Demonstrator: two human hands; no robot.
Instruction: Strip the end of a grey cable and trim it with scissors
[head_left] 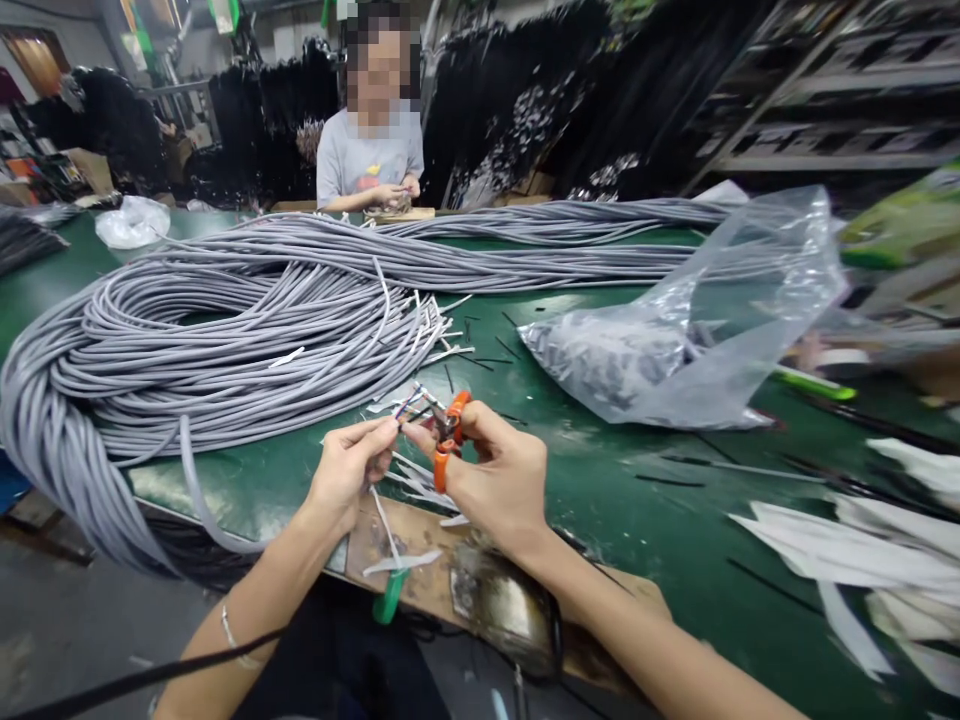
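Near the front edge of the table, my left hand [354,462] is closed in a pinch on thin coloured wires [409,402] that stick up past its fingertips. My right hand [499,470] is wrapped around small cutting pliers [448,440] with orange handles. The pliers' jaws are close to the wires, partly hidden by my fingers; whether they touch a wire I cannot tell. A large coil of grey cable [225,330] lies just beyond my left hand, its white stripped ends pointing toward the pliers. White strips [420,480] lie beneath my hands.
A clear plastic bag [622,360] of small grey parts stands at the right. A wooden board [375,550] with a metal device [504,600] sits at the front edge. White sheets [847,545] lie far right. Across the green table [585,520], a co-worker [371,160] handles something small.
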